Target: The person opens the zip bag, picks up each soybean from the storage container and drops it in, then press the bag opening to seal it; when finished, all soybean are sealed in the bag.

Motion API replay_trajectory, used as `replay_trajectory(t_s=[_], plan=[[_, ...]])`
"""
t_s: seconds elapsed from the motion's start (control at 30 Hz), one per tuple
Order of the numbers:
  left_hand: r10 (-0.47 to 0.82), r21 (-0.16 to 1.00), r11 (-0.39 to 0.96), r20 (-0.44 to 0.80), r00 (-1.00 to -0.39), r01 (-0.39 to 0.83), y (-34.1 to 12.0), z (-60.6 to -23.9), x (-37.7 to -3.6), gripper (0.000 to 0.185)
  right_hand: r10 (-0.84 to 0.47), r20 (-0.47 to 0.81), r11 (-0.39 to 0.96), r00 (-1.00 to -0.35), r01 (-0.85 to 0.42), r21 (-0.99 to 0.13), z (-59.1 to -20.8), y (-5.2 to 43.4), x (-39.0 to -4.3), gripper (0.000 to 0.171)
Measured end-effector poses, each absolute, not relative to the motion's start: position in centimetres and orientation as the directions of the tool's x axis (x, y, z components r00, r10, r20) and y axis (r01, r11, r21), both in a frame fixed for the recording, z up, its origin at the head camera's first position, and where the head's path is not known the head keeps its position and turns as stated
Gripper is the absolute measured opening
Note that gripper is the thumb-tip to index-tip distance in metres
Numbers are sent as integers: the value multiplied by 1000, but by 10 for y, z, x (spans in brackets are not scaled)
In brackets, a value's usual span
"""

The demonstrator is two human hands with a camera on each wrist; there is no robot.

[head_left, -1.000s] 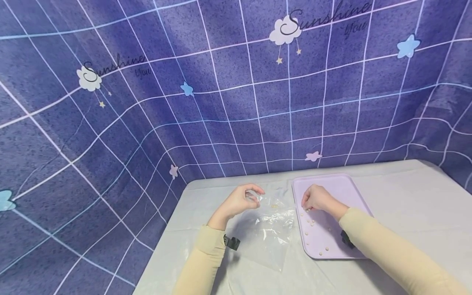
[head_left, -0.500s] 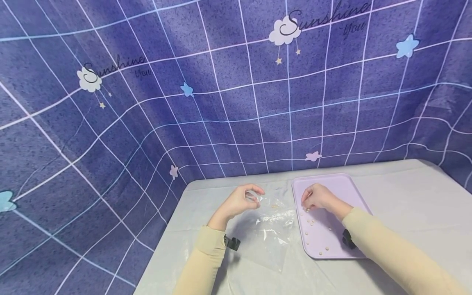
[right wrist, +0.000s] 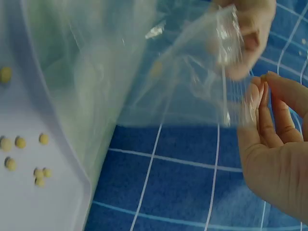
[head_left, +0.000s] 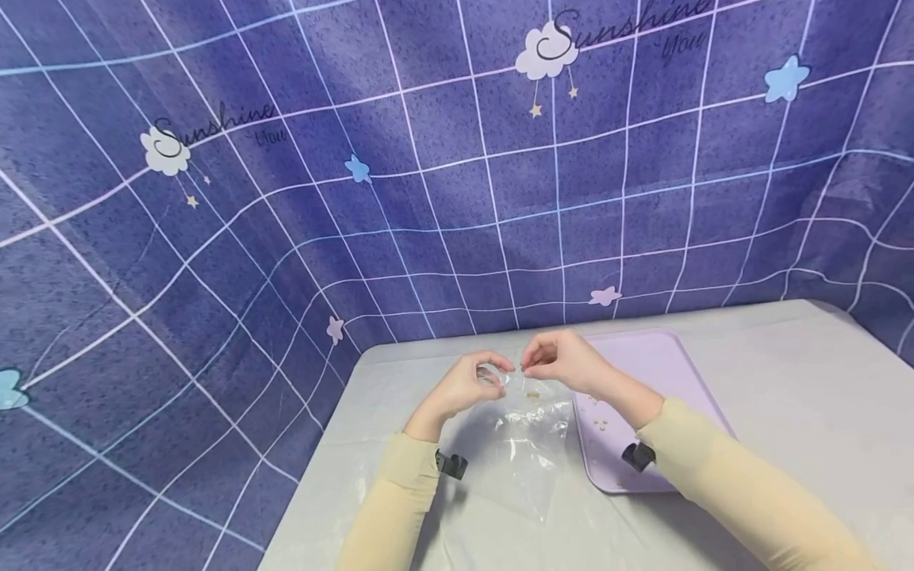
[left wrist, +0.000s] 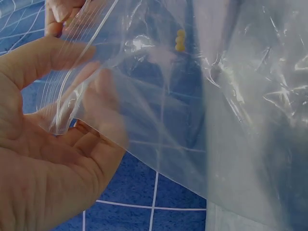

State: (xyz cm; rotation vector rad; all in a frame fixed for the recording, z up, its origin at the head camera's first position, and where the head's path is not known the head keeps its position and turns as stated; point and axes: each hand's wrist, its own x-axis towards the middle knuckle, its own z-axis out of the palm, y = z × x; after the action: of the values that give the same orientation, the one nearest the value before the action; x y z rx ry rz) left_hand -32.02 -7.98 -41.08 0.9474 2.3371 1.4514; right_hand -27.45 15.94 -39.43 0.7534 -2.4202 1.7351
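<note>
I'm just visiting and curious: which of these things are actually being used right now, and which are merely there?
In use:
left hand pinching the clear plastic bag at its mouth
right hand with fingertips together at the bag's opening
small yellowish beans
lilac tray holding the beans

Merely there:
grey table cover
blue grid backdrop

My head camera sits high and looks forward and down, taking in the whole counter [head_left: 785, 381], both sleeves and the blue backdrop [head_left: 286, 198] from some way off. My left wrist camera rides close under the left hand [left wrist: 43, 159], facing along the palm into the clear bag [left wrist: 202, 120]. My right wrist camera is just as near, looking past the right hand [right wrist: 274, 144] across the bag's mouth toward the lilac tray [right wrist: 29, 202]. All three views share the bag and the backdrop.
</note>
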Motion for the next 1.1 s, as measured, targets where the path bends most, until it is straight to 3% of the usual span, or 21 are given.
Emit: replay_trajectory(t_s=[0.33,0.6,0.73,0.9,1.1], plan=[[627,865,302,136,-767,400,-82,-409,-320,41,-310,362,281,-879,-448,-849,-396,164,-278,11],[610,867,306,138,-780,393,-85,-406,-321,40,-197,151,449,-969,-226,-864,-429,215,-291,18],[608,863,307,147,-780,402,-86,-405,-321,39,-181,58,564,-982,-152,-812,-452,226,-295,15],[615,865,302,144,-775,400,-86,-404,-319,40,-177,81,670,-981,-180,-720,-467,225,-297,8],[617,872,291,144,-773,394,-86,-405,-317,41,-179,80,740,-981,-188,-645,-471,217,-299,12]])
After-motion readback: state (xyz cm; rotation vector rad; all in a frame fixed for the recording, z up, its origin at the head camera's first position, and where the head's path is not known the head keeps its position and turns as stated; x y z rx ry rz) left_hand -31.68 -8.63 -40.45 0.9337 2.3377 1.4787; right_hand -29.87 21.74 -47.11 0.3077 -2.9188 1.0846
